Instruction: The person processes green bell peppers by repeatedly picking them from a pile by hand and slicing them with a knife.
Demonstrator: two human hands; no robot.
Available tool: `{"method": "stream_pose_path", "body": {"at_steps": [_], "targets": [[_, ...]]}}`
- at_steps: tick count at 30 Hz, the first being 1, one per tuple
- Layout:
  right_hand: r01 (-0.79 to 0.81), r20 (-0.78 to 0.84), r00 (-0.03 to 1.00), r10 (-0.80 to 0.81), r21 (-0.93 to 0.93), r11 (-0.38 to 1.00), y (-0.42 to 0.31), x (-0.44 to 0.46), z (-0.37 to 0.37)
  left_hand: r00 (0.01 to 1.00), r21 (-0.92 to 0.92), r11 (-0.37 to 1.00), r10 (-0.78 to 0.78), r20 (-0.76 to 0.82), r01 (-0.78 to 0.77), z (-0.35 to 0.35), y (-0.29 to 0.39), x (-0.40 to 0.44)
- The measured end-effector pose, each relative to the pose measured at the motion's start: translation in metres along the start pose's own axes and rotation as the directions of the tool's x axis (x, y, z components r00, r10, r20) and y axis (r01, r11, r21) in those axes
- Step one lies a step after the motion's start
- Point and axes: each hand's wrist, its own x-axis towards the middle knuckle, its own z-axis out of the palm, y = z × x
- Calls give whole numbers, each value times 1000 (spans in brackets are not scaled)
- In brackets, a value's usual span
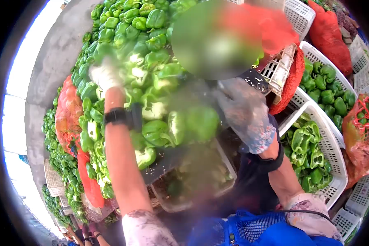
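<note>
My left hand (106,74), in a white glove, reaches onto the big heap of green peppers (156,49); its fingers are smeared by motion over a pepper. My right hand (244,112), in a grey patterned glove, is to the right of the heap, fingers blurred, and whether it holds anything is unclear. Cut pepper halves (153,108) lie between the hands, light insides showing. Below them is a dark board edge (156,168) with scattered seeds. A large blurred patch hides the top centre.
A clear bin (184,203) stands below the board. White crates (334,164) of peppers line the right side, with red net bags (330,35) and an orange net bag (361,139). Another net bag (67,110) lies left. Another person's legs (90,233) show at lower left.
</note>
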Motion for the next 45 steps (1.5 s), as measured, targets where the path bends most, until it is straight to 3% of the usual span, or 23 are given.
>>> {"method": "stream_pose_path", "body": {"at_steps": [2,3,4,6,8,10,11,14,18,19,20,21,22,23,24,27,28,30,32,35,37,42,45], "targets": [[22,-47,999,-21,21,1000,41,-12,12,942,571,773,99,322,-276,10,-35,30],[-16,-51,999,18,25,1000,46,-13,12,809,367,782,279,518,-504,26,-104,61],[-40,-65,997,42,30,999,50,-12,13,782,431,780,116,613,-453,37,-73,34],[-59,-128,990,65,51,997,46,-3,10,667,459,625,136,733,-631,76,-86,41],[-297,67,954,291,105,949,46,2,-5,732,442,730,118,671,-522,110,-85,56],[-105,-13,994,105,-27,994,59,1,2,560,492,770,-215,800,-406,143,-77,72],[-352,54,935,349,43,935,54,3,0,586,489,626,-63,808,-607,157,-93,75],[-379,120,922,368,78,922,53,8,-1,692,647,366,-13,722,-669,180,-102,63],[-268,131,957,259,54,962,62,2,2,566,531,492,-92,820,-690,163,-90,83],[-285,163,948,273,49,957,61,2,3,649,569,457,25,760,-684,144,-78,78],[-304,186,939,291,45,952,60,3,1,685,624,341,91,723,-704,127,-59,79],[-324,207,928,310,37,945,58,3,-2,833,809,262,-34,552,-526,116,-29,75],[-335,231,920,316,45,941,56,4,-3,836,827,125,70,544,-548,96,-48,112],[-342,249,914,320,51,938,53,5,-5,875,874,48,0,485,-484,82,-50,131],[-351,270,907,324,56,935,50,6,-6,836,857,-124,187,515,-500,70,-64,140],[-360,280,896,344,3,933,46,8,-6,706,711,-15,107,701,-703,97,-60,125],[-367,282,890,359,-28,930,45,7,-5,580,577,76,27,814,-814,113,-75,135],[-343,279,897,342,-46,938,47,4,-5,562,544,391,-80,823,-742,142,-106,138],[-360,318,874,368,-84,929,50,6,-7,581,600,172,-150,800,-781,162,-120,128],[-391,304,877,372,4,920,55,6,-2,571,656,383,-324,755,-651,165,-118,129],[-452,369,820,437,-52,891,50,14,-8,571,612,201,-226,789,-765,168,-115,128],[-389,297,880,370,5,921,53,3,-7,682,682,94,-38,731,-725,152,-88,95],[-397,280,880,384,-13,918,50,1,-4,668,629,364,-24,743,-687,132,-80,107]]}}
